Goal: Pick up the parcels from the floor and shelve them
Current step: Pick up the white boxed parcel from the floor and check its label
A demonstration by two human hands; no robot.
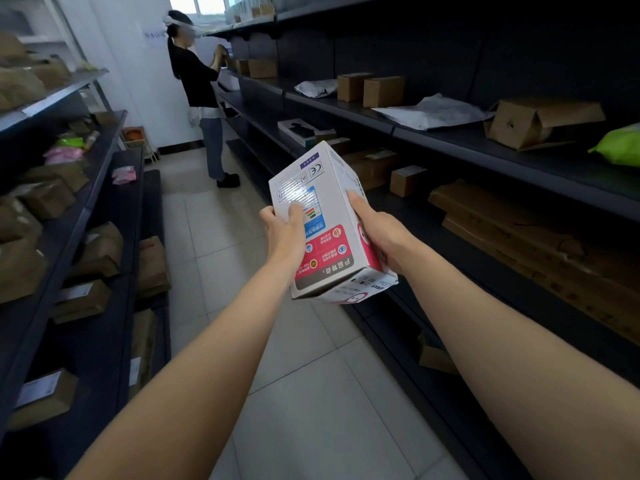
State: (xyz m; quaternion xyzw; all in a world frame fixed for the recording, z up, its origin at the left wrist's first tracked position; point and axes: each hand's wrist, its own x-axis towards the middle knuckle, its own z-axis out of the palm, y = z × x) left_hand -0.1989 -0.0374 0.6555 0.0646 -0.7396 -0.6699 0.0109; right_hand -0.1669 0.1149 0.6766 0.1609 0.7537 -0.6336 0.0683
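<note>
Glossy rectangular cardboard box (323, 220) (white, pink-printed) gripped between left hand (285, 233) and right hand (381, 233)

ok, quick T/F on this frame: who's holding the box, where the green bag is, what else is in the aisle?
1. Both hands hold the white box: left hand, right hand. True.
2. The box rests on the floor. False: it is held in the air above the tiles.
3. A green bag lies on the right shelf. True.
4. The right shelf holds no cardboard boxes. False: several sit there, including an open box.
5. A second person stands at the far end of the aisle. True.
</note>
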